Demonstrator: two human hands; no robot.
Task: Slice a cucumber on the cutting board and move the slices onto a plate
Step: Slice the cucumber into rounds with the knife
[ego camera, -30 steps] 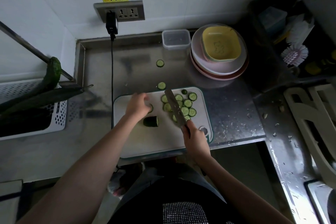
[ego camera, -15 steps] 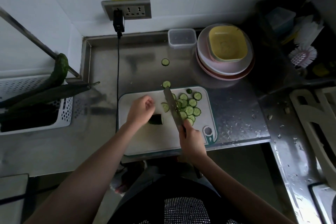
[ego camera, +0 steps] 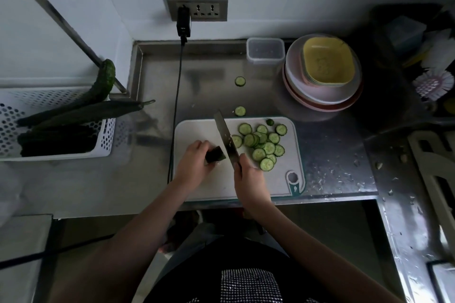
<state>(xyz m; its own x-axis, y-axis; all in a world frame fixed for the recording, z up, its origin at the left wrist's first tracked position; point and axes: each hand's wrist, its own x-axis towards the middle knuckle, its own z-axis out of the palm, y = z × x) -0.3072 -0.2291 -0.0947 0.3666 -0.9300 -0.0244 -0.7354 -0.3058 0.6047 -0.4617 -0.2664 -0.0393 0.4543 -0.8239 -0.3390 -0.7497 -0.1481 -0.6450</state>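
— What are the hands doing?
— The left hand (ego camera: pixel 194 163) curls round the cucumber stub (ego camera: pixel 215 154) on the cutting board (ego camera: pixel 197 130). The right hand (ego camera: pixel 248 174) grips the knife (ego camera: pixel 226 138), blade just beside the stub.
— And the slices?
— The slices (ego camera: pixel 262 145) are piled on the board right of the blade; two lie on the steel counter (ego camera: pixel 202 81).
— The plates?
— The plates (ego camera: pixel 320 96) are stacked at the back right, near a clear tub (ego camera: pixel 266 51). Whole cucumbers (ego camera: pixel 81 110) fill a white basket (ego camera: pixel 105 140) on the left.
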